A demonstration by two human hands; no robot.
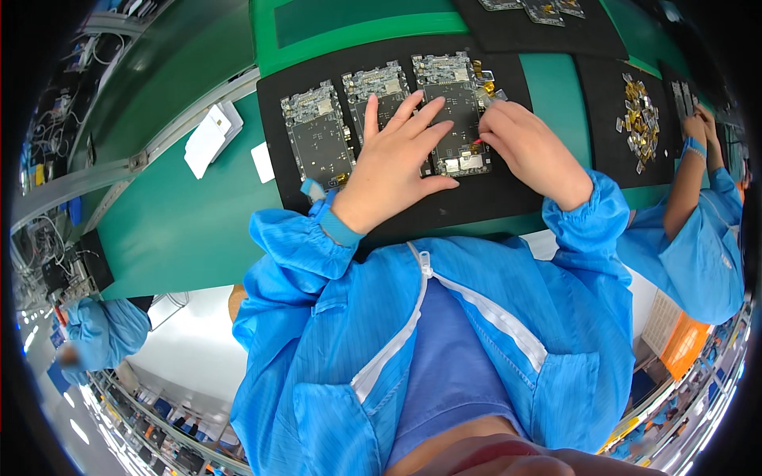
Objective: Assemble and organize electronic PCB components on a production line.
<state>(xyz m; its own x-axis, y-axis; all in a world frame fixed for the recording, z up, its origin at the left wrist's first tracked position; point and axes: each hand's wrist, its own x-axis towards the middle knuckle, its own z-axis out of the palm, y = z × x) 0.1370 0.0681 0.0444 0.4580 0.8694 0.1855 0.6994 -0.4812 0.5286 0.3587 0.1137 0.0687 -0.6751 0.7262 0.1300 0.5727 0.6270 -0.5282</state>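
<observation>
Three dark circuit boards lie side by side on a black mat (508, 214): a left board (313, 147), a middle board (367, 83) and a right board (452, 107). My left hand (397, 159) is open, fingers spread, lying over the middle board and reaching onto the right one. It hides much of the middle board. A blue band circles that wrist. My right hand (528, 147) is closed in a pinch at the right board's right edge. A tiny red tip shows at its fingers; what it belongs to is hidden. Small gold parts (486, 79) sit beside that board's upper right.
White cards (210, 139) lie on the green table (175, 230) at the left. More boards (544, 9) rest on another black mat at the back right. Farther right is a pile of small gold parts (639, 119), near a co-worker's hands (697, 131).
</observation>
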